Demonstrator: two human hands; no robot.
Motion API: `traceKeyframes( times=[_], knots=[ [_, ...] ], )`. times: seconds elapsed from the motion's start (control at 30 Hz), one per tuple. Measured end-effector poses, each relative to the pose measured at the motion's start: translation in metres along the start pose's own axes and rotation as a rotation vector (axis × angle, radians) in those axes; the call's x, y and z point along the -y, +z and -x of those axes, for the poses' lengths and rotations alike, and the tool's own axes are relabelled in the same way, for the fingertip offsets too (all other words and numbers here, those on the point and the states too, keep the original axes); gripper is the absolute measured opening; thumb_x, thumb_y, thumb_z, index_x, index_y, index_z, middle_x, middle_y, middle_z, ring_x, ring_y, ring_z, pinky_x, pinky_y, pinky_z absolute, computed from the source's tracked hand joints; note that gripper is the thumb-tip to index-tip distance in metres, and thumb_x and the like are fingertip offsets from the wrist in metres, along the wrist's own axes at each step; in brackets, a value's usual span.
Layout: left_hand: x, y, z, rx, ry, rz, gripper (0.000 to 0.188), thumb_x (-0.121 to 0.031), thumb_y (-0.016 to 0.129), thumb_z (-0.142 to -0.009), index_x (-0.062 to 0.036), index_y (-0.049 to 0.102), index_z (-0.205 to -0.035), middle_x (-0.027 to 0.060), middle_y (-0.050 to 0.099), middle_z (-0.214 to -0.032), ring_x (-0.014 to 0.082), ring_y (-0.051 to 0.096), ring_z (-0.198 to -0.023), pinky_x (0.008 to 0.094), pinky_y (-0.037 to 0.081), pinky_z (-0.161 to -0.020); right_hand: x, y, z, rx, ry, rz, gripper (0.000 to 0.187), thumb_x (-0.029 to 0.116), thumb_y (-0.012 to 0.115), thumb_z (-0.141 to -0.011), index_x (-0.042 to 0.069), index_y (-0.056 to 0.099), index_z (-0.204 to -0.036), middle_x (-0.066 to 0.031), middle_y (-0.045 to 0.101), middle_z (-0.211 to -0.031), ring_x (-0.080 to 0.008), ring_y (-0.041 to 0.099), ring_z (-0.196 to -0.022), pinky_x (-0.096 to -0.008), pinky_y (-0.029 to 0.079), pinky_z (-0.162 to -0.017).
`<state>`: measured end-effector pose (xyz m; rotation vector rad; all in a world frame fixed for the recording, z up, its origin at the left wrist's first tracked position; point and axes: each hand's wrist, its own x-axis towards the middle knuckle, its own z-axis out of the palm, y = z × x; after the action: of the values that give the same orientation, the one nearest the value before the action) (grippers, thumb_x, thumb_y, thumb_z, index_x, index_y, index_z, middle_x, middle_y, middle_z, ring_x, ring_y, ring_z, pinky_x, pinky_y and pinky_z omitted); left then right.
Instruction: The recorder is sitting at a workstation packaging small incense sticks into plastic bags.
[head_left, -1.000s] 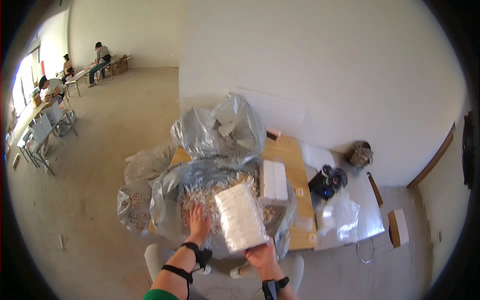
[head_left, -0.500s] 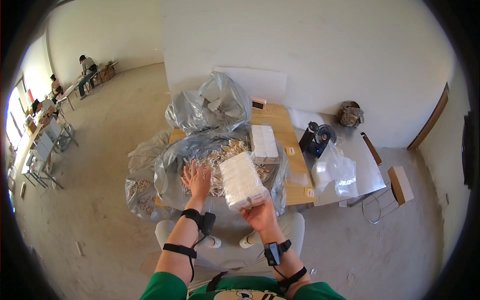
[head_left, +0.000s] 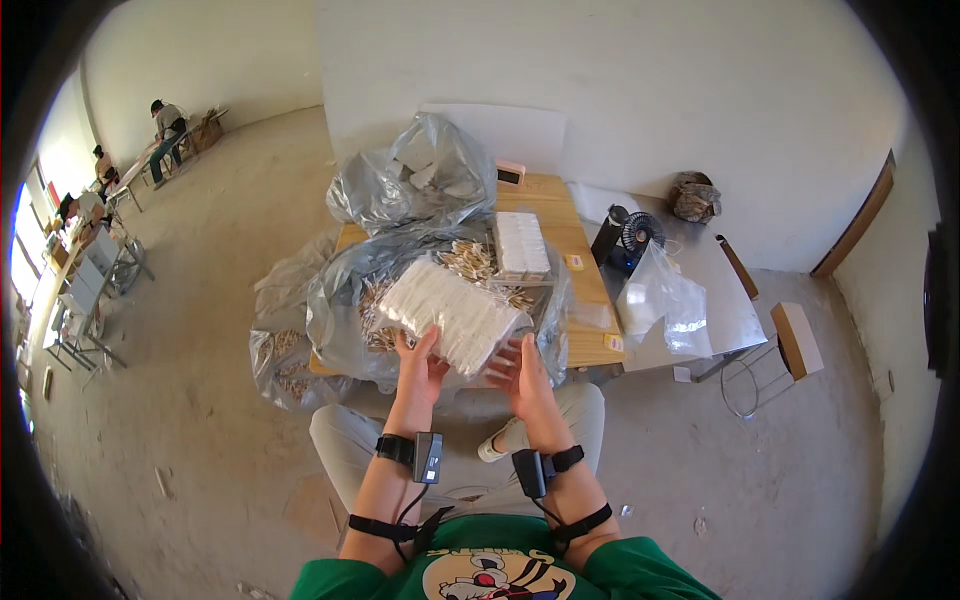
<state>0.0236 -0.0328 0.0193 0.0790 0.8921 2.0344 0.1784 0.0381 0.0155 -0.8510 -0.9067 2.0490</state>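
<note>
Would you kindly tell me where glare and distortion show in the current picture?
Head view: glare washes out the window at far left and glints on the clear bag and pack; fisheye distortion curves the base of the right wall.

The pack (head_left: pixel 455 312) has a glossy, transparent plastic film over its white surface. The grey bag (head_left: pixel 370 195) is thin, wrinkled plastic with a semi-gloss finish. The table (head_left: pixel 570 215) has a smooth wood-grain top. The shirt (head_left: pixel 420 565) is matt cloth. The floor (head_left: pixel 700 460) appears matt and rough.
</note>
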Motion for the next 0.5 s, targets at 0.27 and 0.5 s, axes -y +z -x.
traceKeyframes(
  times=[0.27, 0.5],
  knots=[
    [-0.012, 0.007, 0.022, 0.088, 0.409, -0.327, 0.109, 0.006, 0.072, -0.065, -0.0179, 0.0, -0.144, 0.0112, 0.041, -0.124, 0.0254, 0.046, -0.114, 0.0375, 0.041, -0.093, 0.034, 0.003, 0.0, -0.156, -0.647, 0.532, 0.037, 0.024, 0.055, -0.09, 0.0, 0.046, -0.117, -0.0123, 0.052, -0.107, -0.0188, 0.051, -0.095, -0.0288, 0.043, -0.079],
    [-0.031, 0.007, 0.031, 0.462, 0.548, -0.97, 0.115, 0.01, 0.076, -0.055, -0.0121, 0.006, -0.144, 0.012, 0.037, -0.13, 0.0248, 0.041, -0.12, 0.035, 0.035, -0.1, 0.106, 0.046, -0.017, -0.031, -1.249, 1.012, 0.037, 0.017, 0.06, -0.085, -0.001, 0.052, -0.115, -0.0152, 0.058, -0.103, -0.0282, 0.055, -0.096, -0.0354, 0.042, -0.084]
  ],
)
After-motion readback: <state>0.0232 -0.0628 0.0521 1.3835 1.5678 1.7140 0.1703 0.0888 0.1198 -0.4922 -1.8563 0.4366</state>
